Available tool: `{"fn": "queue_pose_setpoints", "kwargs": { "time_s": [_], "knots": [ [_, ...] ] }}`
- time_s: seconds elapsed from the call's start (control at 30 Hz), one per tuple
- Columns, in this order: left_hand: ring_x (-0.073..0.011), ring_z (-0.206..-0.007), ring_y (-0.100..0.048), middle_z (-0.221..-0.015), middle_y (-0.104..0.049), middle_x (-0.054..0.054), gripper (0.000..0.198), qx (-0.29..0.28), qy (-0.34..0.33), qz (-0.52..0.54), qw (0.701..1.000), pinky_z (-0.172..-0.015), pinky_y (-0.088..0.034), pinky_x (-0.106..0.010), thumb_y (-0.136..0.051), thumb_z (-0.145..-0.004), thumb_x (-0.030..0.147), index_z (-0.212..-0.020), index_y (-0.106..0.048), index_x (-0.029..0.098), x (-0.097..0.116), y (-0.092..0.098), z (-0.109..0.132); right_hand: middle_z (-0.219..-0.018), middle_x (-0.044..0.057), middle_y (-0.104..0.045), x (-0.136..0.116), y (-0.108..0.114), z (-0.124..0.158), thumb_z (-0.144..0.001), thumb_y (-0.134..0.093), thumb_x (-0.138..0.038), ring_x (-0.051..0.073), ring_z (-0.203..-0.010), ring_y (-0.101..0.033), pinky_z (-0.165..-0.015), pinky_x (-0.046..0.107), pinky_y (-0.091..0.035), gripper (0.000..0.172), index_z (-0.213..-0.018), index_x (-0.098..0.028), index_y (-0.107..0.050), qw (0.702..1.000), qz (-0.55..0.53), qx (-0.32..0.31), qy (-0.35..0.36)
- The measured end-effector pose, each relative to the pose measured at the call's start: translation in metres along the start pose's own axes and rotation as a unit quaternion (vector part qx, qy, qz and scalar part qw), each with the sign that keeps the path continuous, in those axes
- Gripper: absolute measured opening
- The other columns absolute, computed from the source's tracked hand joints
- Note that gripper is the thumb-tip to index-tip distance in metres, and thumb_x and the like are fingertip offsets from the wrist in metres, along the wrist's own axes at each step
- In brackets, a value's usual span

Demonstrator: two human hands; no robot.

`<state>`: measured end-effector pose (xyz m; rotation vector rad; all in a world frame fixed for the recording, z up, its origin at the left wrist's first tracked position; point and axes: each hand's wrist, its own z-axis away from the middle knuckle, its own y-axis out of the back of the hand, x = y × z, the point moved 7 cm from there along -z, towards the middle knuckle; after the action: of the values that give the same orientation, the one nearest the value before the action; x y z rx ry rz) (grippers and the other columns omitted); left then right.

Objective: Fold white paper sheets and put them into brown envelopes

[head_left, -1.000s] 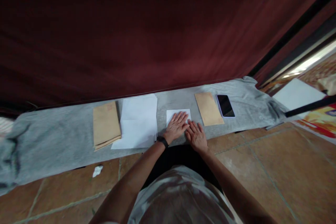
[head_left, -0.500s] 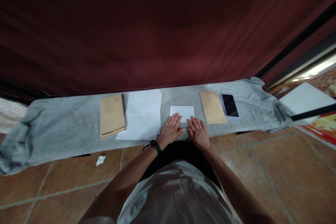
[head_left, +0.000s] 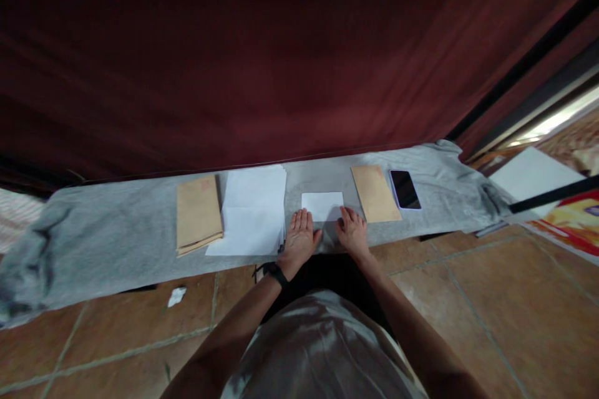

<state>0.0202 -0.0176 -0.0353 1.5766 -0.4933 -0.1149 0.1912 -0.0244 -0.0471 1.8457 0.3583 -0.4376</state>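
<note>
Nearest you, past your shirt (head_left: 322,352), your forearms reach forward over the tiled floor (head_left: 140,333), a black wristband (head_left: 276,272) on the left one. Your left hand (head_left: 302,237) lies released, fingers straight and side by side, their tips at the near left corner of the small white paper (head_left: 322,204). Your right hand (head_left: 353,229) has its fingers bent, the index at the near right corner; whether it pinches that corner or merely rests there, you cannot tell from here. The white paper lies flat on the cloth-covered surface (head_left: 318,173), straight ahead of you between the stack of white sheets (head_left: 255,209) on your left and a single brown envelope (head_left: 375,193) on your right. The step in hand seems to be handling this paper by its near edge, so steady it lightly with the left fingertips and work the right corner gently; soft cloth underneath may let it slide or wrinkle under a heavy push. Mind your right knuckles near the envelope, with the phone (head_left: 405,190) just beyond it, and your left wrist near the loose sheets. Across the surface, the dark red curtain (head_left: 299,62) closes off the far side.
</note>
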Motion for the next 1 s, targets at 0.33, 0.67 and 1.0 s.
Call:
{"fn": "queue_pose_setpoints", "kwargs": {
  "time_s": [0.33, 0.67, 1.0],
  "knots": [
    [-0.0344, -0.136, -0.050, -0.144, -0.056, -0.021, 0.049, 0.029, 0.016, 0.028, 0.999, -0.112, -0.040, -0.050, -0.045, -0.098, 0.033, -0.141, -0.051, 0.011, 0.021, 0.007, -0.021, -0.113, 0.011, -0.073, 0.008, -0.002, -0.027, -0.097, -0.044, -0.042, 0.022, -0.093, -0.070, -0.079, 0.037, -0.060, 0.047, -0.135, -0.021, -0.059, 0.917, -0.392, -0.009, -0.071],
    [-0.0204, -0.082, -0.069, -0.076, -0.066, -0.003, 0.028, 0.140, 0.247, 0.640, 0.714, -0.087, -0.058, -0.040, -0.057, -0.093, 0.044, -0.078, -0.061, 0.020, -0.013, 0.027, -0.044, -0.132, 0.013, -0.065, -0.012, 0.038, -0.026, -0.100, -0.041, -0.038, 0.025, -0.119, -0.063, -0.101, 0.044, -0.053, 0.044, -0.137, -0.020, -0.057, 0.936, -0.341, 0.060, -0.065],
    [-0.0201, -0.083, -0.072, -0.081, -0.071, -0.007, 0.020, -0.007, 0.359, 0.807, 0.469, -0.095, -0.058, -0.049, -0.052, -0.097, 0.030, -0.083, -0.060, 0.019, 0.022, -0.042, -0.010, -0.149, 0.012, -0.053, -0.020, 0.019, -0.003, -0.101, -0.036, -0.025, 0.025, -0.135, -0.052, -0.112, 0.047, -0.045, 0.050, -0.150, -0.021, -0.046, 0.992, -0.112, 0.011, 0.063]
  ]
}}
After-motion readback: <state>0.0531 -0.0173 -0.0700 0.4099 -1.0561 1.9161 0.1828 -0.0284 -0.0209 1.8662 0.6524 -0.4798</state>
